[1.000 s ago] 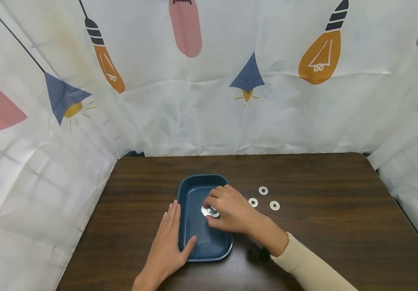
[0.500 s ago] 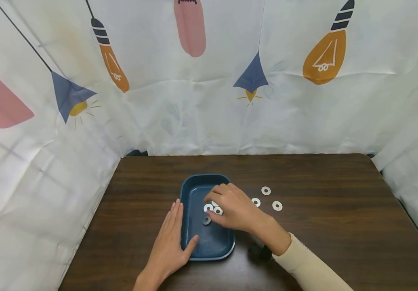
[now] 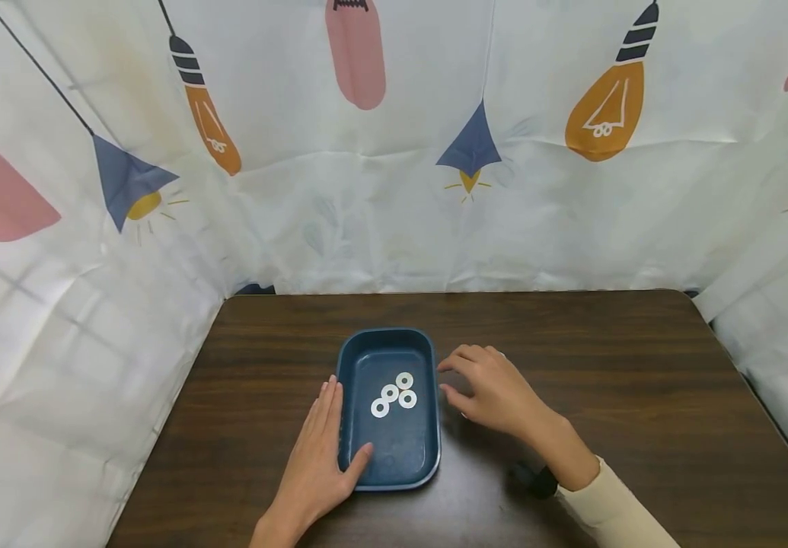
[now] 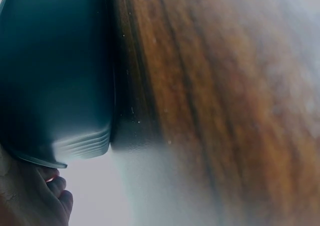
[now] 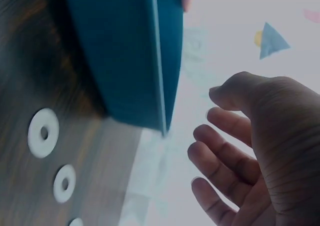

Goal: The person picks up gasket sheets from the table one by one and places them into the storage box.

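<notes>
Several flat white washers [image 3: 390, 393] lie together inside a dark blue tray [image 3: 387, 464]. My left hand [image 3: 318, 464] rests along the tray's left side, fingers straight and the thumb over its near rim. Just right of the tray hovers my right hand [image 3: 492, 388], its fingers relaxed and apart with nothing between them. In the right wrist view, loose washers [image 5: 43, 132] lie on the table beside the tray's outer wall. From the head view the right hand hides most of these. The left wrist view catches the tray's side [image 4: 55, 76] and part of the left hand's fingers [image 4: 57, 186].
A dark brown wooden table [image 3: 606, 365] carries everything, its far edge against a white curtain [image 3: 387, 213] printed with lamps and bulbs. The curtain also runs down both sides. A dark wrist-worn device [image 3: 537, 481] sits under the right wrist.
My right hand has let go of a washer in the tray and moved right, out over the loose washers. The left hand stays in place on the tray.
</notes>
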The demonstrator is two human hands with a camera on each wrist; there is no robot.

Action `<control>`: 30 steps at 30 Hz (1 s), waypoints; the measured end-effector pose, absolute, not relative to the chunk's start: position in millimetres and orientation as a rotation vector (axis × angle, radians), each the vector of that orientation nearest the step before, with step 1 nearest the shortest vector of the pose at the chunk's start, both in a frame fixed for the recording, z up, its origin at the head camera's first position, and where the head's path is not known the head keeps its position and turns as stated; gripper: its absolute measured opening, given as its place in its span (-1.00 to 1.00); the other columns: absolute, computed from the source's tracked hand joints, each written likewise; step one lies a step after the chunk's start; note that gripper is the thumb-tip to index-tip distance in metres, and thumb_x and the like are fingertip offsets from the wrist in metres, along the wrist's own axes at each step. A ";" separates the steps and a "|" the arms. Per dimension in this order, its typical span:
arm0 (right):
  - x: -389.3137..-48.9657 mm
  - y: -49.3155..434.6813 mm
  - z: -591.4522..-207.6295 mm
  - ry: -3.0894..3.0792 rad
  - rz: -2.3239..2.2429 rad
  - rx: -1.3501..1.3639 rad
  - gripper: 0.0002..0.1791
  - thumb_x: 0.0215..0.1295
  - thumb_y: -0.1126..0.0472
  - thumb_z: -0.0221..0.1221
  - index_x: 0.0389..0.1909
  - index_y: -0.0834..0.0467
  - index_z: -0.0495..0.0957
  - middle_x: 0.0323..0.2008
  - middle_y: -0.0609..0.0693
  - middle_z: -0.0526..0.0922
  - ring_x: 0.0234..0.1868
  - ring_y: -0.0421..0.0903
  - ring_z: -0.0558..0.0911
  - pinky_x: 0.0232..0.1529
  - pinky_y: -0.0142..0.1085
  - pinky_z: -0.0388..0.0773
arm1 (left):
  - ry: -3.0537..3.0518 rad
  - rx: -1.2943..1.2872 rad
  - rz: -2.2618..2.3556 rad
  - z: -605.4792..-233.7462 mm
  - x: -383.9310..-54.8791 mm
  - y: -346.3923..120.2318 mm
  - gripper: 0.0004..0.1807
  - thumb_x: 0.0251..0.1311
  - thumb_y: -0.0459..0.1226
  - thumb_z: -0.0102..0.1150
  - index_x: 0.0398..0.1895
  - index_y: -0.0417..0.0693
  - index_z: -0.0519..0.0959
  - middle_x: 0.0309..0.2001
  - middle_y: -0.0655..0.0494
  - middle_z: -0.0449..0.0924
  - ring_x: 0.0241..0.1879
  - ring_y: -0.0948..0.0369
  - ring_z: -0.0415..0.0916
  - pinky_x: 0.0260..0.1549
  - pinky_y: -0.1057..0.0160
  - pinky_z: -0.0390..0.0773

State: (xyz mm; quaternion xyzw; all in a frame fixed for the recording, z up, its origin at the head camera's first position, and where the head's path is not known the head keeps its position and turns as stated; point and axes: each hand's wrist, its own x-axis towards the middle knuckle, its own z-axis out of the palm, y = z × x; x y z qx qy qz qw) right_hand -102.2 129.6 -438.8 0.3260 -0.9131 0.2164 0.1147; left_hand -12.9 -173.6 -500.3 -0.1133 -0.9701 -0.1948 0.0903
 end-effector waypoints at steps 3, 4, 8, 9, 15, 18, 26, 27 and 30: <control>-100.7 138.9 -443.5 -2.691 0.628 0.909 -0.74 0.21 0.15 0.48 -0.07 0.03 0.77 -0.13 -0.13 0.75 -0.10 -0.10 0.72 -0.01 -0.10 0.68 | -2.885 -0.332 -0.571 -500.3 -13.0 -173.8 0.13 0.24 0.08 0.37 0.70 -0.22 0.02 0.74 -0.10 -0.04 0.72 -0.08 0.01 0.65 0.48 -0.46; -100.2 141.3 -445.2 -2.693 0.627 0.904 -0.74 0.21 0.16 0.48 -0.08 0.04 0.76 -0.14 -0.13 0.75 -0.11 -0.10 0.72 0.01 -0.09 0.69 | -2.887 -0.332 -0.567 -500.3 -13.2 -173.7 0.13 0.25 0.09 0.37 0.70 -0.22 0.02 0.74 -0.11 -0.03 0.72 -0.07 0.01 0.65 0.48 -0.46; -97.7 148.5 -452.0 -2.705 0.623 0.893 -0.75 0.22 0.16 0.48 -0.08 0.04 0.77 -0.16 -0.12 0.75 -0.16 -0.12 0.70 -0.02 -0.12 0.71 | -2.898 -0.331 -0.576 -500.3 -13.2 -173.9 0.13 0.25 0.09 0.37 0.70 -0.22 0.02 0.75 -0.09 -0.05 0.72 -0.07 -0.01 0.63 0.51 -0.50; -97.2 149.8 -453.7 -2.709 0.624 0.892 -0.75 0.22 0.15 0.49 -0.08 0.04 0.77 -0.16 -0.12 0.75 -0.16 -0.12 0.69 -0.03 -0.13 0.71 | -2.900 -0.329 -0.576 -500.3 -13.3 -173.9 0.13 0.25 0.09 0.37 0.71 -0.22 0.01 0.75 -0.09 -0.06 0.72 -0.07 -0.01 0.62 0.52 -0.51; -93.3 155.4 -462.7 -2.747 0.625 0.870 -0.71 0.20 0.15 0.50 -0.06 0.07 0.78 -0.15 -0.09 0.75 -0.15 -0.12 0.69 -0.07 -0.13 0.70 | -2.905 -0.327 -0.569 -499.7 -12.8 -173.9 0.13 0.25 0.09 0.37 0.71 -0.21 0.01 0.74 -0.10 -0.05 0.72 -0.07 -0.01 0.61 0.54 -0.53; -92.6 156.8 -468.9 -2.763 0.633 0.867 -0.72 0.21 0.16 0.49 -0.06 0.08 0.77 -0.14 -0.08 0.74 -0.14 -0.11 0.70 -0.07 -0.11 0.70 | -2.897 -0.332 -0.567 -499.5 -13.1 -174.3 0.13 0.26 0.09 0.36 0.71 -0.22 0.01 0.75 -0.10 -0.06 0.72 -0.09 -0.01 0.61 0.54 -0.54; -89.7 160.8 -488.3 -2.834 0.630 0.850 -0.76 0.24 0.17 0.46 -0.08 0.07 0.78 -0.15 -0.06 0.72 -0.20 -0.08 0.69 -0.09 -0.05 0.69 | -2.876 -0.349 -0.543 -500.6 -13.7 -173.6 0.12 0.24 0.08 0.37 0.69 -0.26 0.04 0.73 -0.16 0.00 0.69 -0.15 0.06 0.60 0.55 -0.56; -89.2 161.5 -490.6 -2.847 0.617 0.846 -0.76 0.24 0.16 0.46 -0.08 0.06 0.78 -0.15 -0.06 0.72 -0.20 -0.08 0.69 -0.07 -0.03 0.69 | -2.872 -0.351 -0.540 -500.7 -13.5 -173.6 0.12 0.24 0.08 0.38 0.69 -0.26 0.05 0.72 -0.18 0.01 0.68 -0.16 0.07 0.60 0.54 -0.55; -88.3 163.1 -496.8 -2.871 0.591 0.834 -0.75 0.22 0.14 0.47 -0.08 0.05 0.77 -0.16 -0.07 0.70 -0.17 -0.10 0.67 -0.01 0.00 0.68 | -2.868 -0.356 -0.532 -501.3 -13.7 -173.8 0.12 0.23 0.07 0.38 0.68 -0.27 0.05 0.72 -0.18 0.03 0.69 -0.14 0.06 0.61 0.53 -0.54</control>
